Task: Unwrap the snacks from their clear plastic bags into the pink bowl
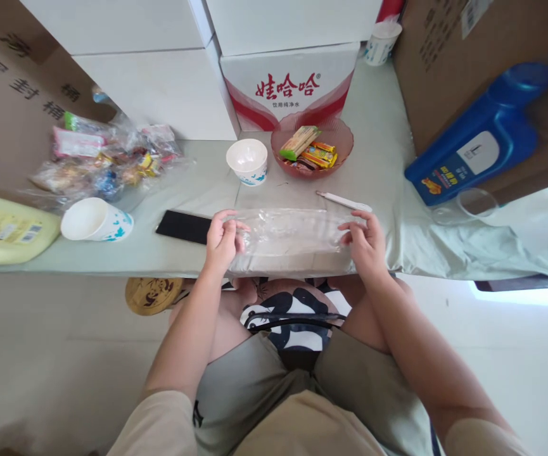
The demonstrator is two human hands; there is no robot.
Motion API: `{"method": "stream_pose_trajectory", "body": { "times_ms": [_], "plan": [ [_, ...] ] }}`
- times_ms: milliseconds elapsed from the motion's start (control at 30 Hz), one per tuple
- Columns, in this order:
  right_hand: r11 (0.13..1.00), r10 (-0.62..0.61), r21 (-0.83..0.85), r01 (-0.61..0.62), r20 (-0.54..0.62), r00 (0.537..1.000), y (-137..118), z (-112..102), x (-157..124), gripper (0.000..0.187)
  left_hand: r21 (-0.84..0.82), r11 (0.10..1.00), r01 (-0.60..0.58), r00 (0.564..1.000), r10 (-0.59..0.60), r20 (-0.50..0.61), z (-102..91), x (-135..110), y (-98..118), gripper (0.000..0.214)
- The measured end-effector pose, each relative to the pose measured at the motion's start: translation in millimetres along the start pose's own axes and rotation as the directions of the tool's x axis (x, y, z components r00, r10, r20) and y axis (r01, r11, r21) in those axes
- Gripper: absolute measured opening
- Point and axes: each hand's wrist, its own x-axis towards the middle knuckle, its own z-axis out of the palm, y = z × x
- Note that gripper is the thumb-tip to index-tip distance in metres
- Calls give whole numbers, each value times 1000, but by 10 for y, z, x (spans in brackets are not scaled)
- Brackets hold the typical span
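A clear plastic bag (pixel 293 240) lies flat at the near edge of the table (pixel 169 253). My left hand (pixel 222 240) pinches its left end with curled fingers. My right hand (pixel 367 244) grips its right end, fingers bent over the plastic. Just beyond the bag lie a white pen (pixel 343 201) and, to the left, a black phone (pixel 184 227). A red bowl (pixel 312 151) with wrapped snacks stands behind, beside a white paper cup (pixel 248 161).
Another paper cup (pixel 95 220) lies on its side at left, near a pile of bagged snacks (pixel 105 158) and a yellow jug (pixel 2 227). A blue detergent bottle (pixel 480 140) and a clear glass (pixel 473 204) sit at right. White boxes and cardboard line the back.
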Motion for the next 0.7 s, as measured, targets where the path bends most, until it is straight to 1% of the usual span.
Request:
{"method": "stream_pose_trajectory", "body": {
  "times_ms": [67,100,167,233,300,367,467,533,633,700],
  "plan": [
    [1000,-14,-19,15,42,999,0,4,-1,22,86,996,-20,1000,19,13,30,-10,-8,41],
    [998,-3,-55,7,62,998,2,3,-3,20,127,991,-31,999,29,19,42,-12,-12,39],
    [985,40,-168,-26,81,996,14,-5,-9,20,203,979,-27,1000,25,16,54,-7,-19,32],
    [959,68,-279,-43,81,994,38,-18,-10,25,280,960,15,1000,-16,3,50,8,-23,27],
    [937,37,-349,-2,96,995,74,-28,-4,29,372,926,60,998,-68,11,37,23,-22,23],
    [906,-33,-415,84,127,991,118,-36,9,33,487,870,70,996,-91,20,26,32,-20,20],
    [804,-139,-556,210,168,976,177,-47,18,38,635,773,4,998,-48,52,25,35,-29,21],
    [716,-161,-653,247,190,969,196,-59,-5,43,685,727,-52,997,1,76,31,34,-52,28],
    [590,-184,-749,300,238,954,177,-86,-108,52,715,692,-99,995,69,71,40,34,-106,48],
    [515,-211,-787,340,268,940,144,-109,-223,59,712,691,-124,992,82,93,47,38,-141,56]
  ]
}}
